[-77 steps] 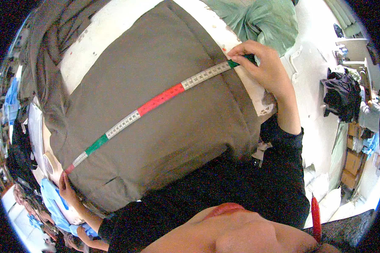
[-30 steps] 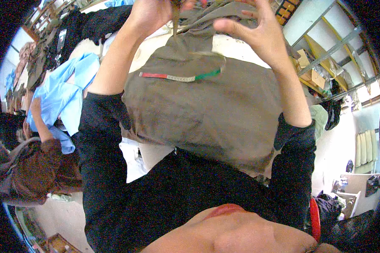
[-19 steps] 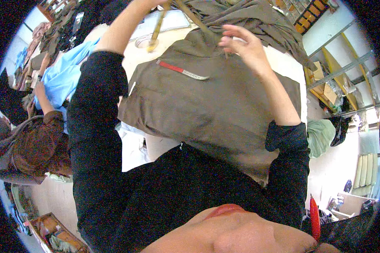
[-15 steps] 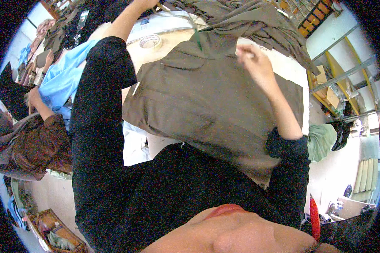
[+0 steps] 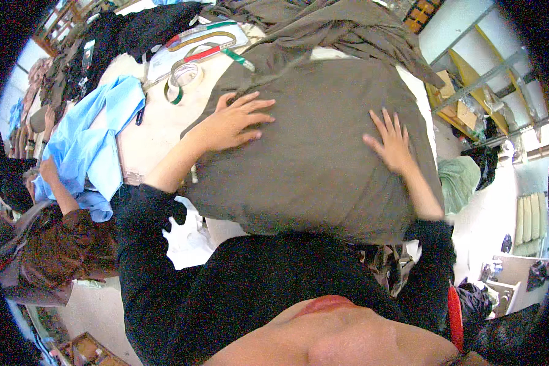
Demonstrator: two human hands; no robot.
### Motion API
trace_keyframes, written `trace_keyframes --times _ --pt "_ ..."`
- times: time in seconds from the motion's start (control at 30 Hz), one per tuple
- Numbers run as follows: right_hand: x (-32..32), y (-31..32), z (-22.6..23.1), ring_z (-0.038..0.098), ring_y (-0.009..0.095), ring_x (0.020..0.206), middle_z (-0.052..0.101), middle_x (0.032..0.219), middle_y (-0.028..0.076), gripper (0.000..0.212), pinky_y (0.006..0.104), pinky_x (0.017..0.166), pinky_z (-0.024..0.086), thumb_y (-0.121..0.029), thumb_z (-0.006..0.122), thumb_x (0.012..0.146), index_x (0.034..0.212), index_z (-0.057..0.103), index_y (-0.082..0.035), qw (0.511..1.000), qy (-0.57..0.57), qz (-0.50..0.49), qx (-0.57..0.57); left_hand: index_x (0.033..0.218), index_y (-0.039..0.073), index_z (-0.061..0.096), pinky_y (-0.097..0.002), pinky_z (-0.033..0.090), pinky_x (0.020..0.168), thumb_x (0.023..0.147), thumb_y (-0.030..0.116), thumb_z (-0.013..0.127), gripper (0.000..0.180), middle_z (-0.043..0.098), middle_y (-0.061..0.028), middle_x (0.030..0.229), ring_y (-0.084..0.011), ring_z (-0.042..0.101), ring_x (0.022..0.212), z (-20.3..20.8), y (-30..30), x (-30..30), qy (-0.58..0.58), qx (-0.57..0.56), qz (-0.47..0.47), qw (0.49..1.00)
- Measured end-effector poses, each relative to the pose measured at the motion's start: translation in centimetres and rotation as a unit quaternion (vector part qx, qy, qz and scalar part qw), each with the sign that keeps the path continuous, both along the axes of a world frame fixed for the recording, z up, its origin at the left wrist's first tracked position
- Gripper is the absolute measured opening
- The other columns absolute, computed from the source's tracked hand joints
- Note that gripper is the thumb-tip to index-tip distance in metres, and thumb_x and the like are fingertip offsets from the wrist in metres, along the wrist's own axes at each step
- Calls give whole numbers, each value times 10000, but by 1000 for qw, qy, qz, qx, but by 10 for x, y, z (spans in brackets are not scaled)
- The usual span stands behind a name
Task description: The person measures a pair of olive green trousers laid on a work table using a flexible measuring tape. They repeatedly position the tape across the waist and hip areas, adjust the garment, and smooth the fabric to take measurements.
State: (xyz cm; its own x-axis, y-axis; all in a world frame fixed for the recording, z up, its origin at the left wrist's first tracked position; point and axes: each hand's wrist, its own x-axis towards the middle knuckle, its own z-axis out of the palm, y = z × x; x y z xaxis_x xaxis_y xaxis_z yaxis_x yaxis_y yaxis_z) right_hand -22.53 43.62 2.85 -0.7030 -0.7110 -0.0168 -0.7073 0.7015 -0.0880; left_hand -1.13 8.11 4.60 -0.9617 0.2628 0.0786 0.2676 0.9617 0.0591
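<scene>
A brown-grey piece of fabric [image 5: 314, 177] lies spread over the near part of the table, mostly smooth. My left hand [image 5: 235, 125] rests on its left side with the fingers spread. On the right side, my right hand [image 5: 391, 143] lies flat on the same cloth, fingers apart. Neither hand grips anything. Beyond my left hand, a tape measure [image 5: 201, 55] with red, green and white sections curls across the table, one end reaching onto the fabric. A roll of tape [image 5: 188, 75] sits within its loop.
More brown-grey fabric [image 5: 348, 27] is bunched at the far side. At left, a co-worker's hand [image 5: 50, 171] is at light blue cloth [image 5: 94, 143]. A dark pen [image 5: 139, 116] lies beside that cloth. Black clothes [image 5: 146, 30] are heaped far left; shelving [image 5: 470, 79] stands at right.
My left hand has come back from the far side onto the fabric. My right hand has lowered from the air and lies flat. The tape measure now lies looped near the tape roll.
</scene>
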Motion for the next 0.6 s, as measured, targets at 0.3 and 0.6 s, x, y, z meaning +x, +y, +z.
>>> trace_keyframes --times 0.3,0.6 --pt "130 5 -18 32 597 1416 26 1566 353 1112 735 1087 68 -846 405 802 1575 38 -137 974 -71 -202 78 1495 312 378 -577 212 1146 959 477 528 581 231 -6 1616 -371 196 1477 -9 -29 -2 -91 -20 14 996" --pt "-66 -82 -4 106 516 1452 154 1599 239 1029 674 1135 102 -837 442 790 1571 174 -224 994 -50 -1 97 1481 261 397 -590 241 1106 989 437 471 528 355 -80 1543 -335 343 1411 -32 46 18 25 2 174 984"
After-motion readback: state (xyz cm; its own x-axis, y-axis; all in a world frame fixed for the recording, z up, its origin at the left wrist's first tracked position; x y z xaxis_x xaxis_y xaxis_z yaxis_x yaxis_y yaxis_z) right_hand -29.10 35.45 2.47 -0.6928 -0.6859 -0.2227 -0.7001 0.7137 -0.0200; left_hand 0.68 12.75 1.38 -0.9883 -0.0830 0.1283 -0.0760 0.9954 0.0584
